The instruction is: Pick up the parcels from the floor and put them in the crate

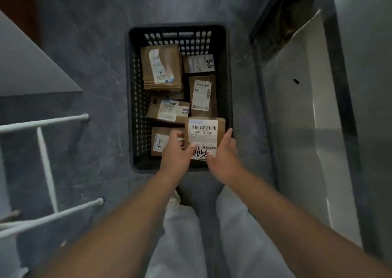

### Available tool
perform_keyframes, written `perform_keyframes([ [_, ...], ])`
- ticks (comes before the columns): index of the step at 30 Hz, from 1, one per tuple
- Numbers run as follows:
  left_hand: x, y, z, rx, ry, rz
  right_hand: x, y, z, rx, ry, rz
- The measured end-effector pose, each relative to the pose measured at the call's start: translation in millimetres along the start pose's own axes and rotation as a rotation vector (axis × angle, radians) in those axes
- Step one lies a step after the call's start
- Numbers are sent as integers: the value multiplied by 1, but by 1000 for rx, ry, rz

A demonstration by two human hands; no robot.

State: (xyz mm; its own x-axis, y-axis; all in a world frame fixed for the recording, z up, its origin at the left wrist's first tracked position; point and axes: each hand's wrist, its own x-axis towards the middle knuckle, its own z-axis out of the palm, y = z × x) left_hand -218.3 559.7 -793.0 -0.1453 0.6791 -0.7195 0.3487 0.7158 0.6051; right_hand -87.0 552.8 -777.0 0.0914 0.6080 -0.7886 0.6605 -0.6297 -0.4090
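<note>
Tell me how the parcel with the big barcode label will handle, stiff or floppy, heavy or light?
Probably stiff: the parcel shows straight edges and square corners between the left hand and right hand. Likely lightish, held only at its edges. Its flat faces should not roll.

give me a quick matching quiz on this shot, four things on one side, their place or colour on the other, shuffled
1 crate
2 barcode parcel
3 metal rack
4 tall bag parcel

a white, left of the crate
b between left hand and right hand
c black, on the grey floor
d far left corner inside the crate

Pairs: 1-c, 2-b, 3-a, 4-d
</note>
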Motion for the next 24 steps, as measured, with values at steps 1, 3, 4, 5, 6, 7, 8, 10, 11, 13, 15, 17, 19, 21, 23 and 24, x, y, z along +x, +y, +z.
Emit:
perform_keyframes([
  [1, 15, -12, 9, 19, -7, -20, 17, 8, 10, -40, -12, 10],
  [3, 42, -36, 23, 36, 8, -63, 49, 21, 31, -99, -48, 41],
  [4, 54, -47, 29, 30, 20, -89, 63, 27, 41, -133, -60, 59],
  [5, 66, -57, 35, 20, 29, -115, 75, 33, 51, -178, -64, 73],
  [6, 77, -67, 41, 13, 33, -140, 86, 39, 60, -232, -69, 87],
  [7, 87, -76, 46, 7, 29, -163, 97, 44, 68, -281, -70, 106],
  [8, 95, -87, 53, 6, 18, -189, 107, 50, 76, -322, -76, 133],
  [10, 103, -99, 63, 27, 3, -220, 118, 56, 83, -396, -67, 167],
  [11, 107, -106, 70, 46, -5, -227, 125, 62, 86, -446, -65, 178],
  [13, 118, -115, 82, 90, -19, -233, 141, 71, 90, -555, -74, 153],
  [15, 130, -118, 89, 148, -26, -250, 157, 76, 93, -599, -89, 123],
  [17, 143, -119, 94, 189, -34, -256, 177, 76, 96, -571, -105, 147],
  [19, 155, -119, 100, 212, -23, -230, 196, 74, 97, -480, -128, 213],
  [21, 165, -118, 107, 224, 10, -193, 207, 77, 101, -460, -120, 225],
  [23, 170, -117, 116, 188, 36, -193, 210, 83, 110, -562, -84, 132],
  [24, 170, -116, 120, 160, 40, -205, 208, 86, 115, -617, -69, 81],
])
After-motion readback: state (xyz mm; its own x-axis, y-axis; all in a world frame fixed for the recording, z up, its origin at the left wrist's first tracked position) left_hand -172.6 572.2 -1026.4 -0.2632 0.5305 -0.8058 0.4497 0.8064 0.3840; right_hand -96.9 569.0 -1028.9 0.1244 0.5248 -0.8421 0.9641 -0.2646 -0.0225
